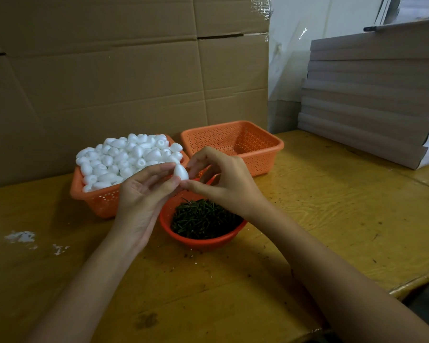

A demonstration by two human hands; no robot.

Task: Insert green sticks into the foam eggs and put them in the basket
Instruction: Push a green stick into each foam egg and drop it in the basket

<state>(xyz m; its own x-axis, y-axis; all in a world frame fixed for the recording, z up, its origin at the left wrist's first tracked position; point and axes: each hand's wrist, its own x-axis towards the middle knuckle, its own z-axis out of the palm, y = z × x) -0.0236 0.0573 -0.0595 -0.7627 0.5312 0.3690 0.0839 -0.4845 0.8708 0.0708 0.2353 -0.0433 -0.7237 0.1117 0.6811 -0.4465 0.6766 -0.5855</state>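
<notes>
Head: foam egg [181, 172] in L hand [144, 193]

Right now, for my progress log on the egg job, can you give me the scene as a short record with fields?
left hand: pinches one foam egg between thumb and fingers
right hand: fingers pinch the same egg; no stick visible
egg basket: heaped full, on the left
second basket: on the right, nothing visible inside
bowl: holds green sticks, nearest the person
surface: wooden table
</notes>
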